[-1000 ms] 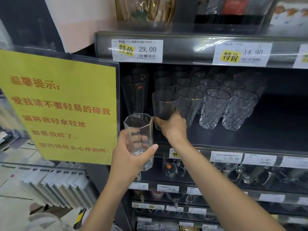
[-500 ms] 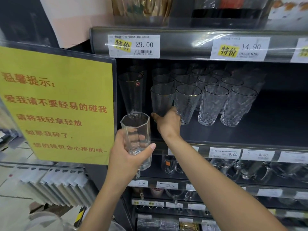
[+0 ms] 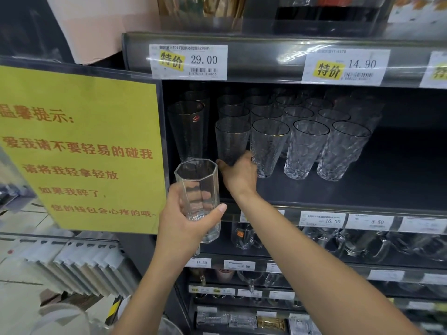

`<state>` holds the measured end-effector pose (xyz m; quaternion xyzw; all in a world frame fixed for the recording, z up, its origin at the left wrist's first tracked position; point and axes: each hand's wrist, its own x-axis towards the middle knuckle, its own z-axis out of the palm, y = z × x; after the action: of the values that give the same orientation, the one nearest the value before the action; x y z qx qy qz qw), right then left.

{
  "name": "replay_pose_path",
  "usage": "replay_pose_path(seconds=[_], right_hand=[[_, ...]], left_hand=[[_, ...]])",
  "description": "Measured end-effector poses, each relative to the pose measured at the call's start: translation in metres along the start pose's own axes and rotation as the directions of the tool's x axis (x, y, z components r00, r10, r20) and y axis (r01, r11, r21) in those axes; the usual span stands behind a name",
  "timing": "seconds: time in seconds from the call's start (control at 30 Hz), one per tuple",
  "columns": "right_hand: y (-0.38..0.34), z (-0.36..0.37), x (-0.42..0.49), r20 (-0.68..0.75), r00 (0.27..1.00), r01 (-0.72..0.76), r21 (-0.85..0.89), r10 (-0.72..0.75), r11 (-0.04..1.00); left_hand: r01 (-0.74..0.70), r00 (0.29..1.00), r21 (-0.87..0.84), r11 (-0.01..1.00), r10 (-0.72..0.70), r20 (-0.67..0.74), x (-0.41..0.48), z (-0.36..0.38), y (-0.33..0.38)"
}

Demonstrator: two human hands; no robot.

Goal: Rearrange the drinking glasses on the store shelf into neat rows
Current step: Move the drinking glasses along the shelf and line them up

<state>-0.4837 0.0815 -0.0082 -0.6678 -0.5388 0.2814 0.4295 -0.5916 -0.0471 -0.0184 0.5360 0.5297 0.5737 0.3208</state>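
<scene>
Yellow sign point(image 3: 79, 151) to my left, red characters: 温馨提示: / 爱我请不要轻易的碰我 / 请将我轻拿轻放 / 如果我碎了, / 您的钱包会心疼的哦~. Top rail point(image 3: 261, 61): first tag point(image 3: 188, 62) reads 特价 29.00, with the small print and barcode digits too blurred to read; second tag point(image 3: 344, 66) reads 特价 14.90. Middle rail point(image 3: 362, 209): tags 10.00 point(image 3: 323, 220) and 5.50 point(image 3: 370, 221). Lower rail point(image 3: 217, 262): tags 11.50 point(image 3: 199, 262) and 8.00 point(image 3: 239, 265). Red sticker point(image 3: 196, 119) on the tall glass point(image 3: 187, 141): I can't read it.

A yellow sign point(image 3: 79, 151) with red Chinese text hangs at left. Price tags read 29.00 point(image 3: 188, 62) and 14.90 point(image 3: 344, 66). Glass mugs point(image 3: 358, 243) stand below a 10.00 tag point(image 3: 323, 218). White packs point(image 3: 79, 267) lie at lower left.
</scene>
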Motion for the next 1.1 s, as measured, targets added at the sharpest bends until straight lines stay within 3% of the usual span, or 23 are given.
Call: replay_pose_path(seconds=[0.23, 0.47, 0.8, 1.0, 1.1], right_hand=[[0.006, -0.005, 0.002, 0.066, 0.997, 0.028, -0.021, -0.027, 0.999], [0.015, -0.045, -0.001, 0.21, 0.978, 0.047, -0.219, 0.0, 0.975], [0.062, -0.216, 0.006, 0.289, 0.943, 0.247, -0.283, -0.163, 0.927], [0.13, -0.327, 0.044, 0.168, 0.966, 0.252, -0.422, -0.198, 0.871], [0.169, -0.371, 0.071, 0.177, 0.969, 0.242, -0.516, -0.174, 0.822]], left_hand=[[-0.009, 1.0, -0.014, 1.0, 0.009, 0.011, 0.0, 0.005, 0.003], [-0.018, 0.998, -0.018, 1.0, 0.019, 0.058, -0.001, 0.019, 0.006], [-0.047, 0.991, -0.101, 0.994, 0.059, 0.121, -0.009, 0.098, 0.035], [-0.057, 0.991, -0.106, 0.993, 0.069, 0.118, -0.017, 0.188, 0.055], [-0.035, 0.992, -0.112, 0.993, 0.048, 0.113, -0.025, 0.24, 0.06]])
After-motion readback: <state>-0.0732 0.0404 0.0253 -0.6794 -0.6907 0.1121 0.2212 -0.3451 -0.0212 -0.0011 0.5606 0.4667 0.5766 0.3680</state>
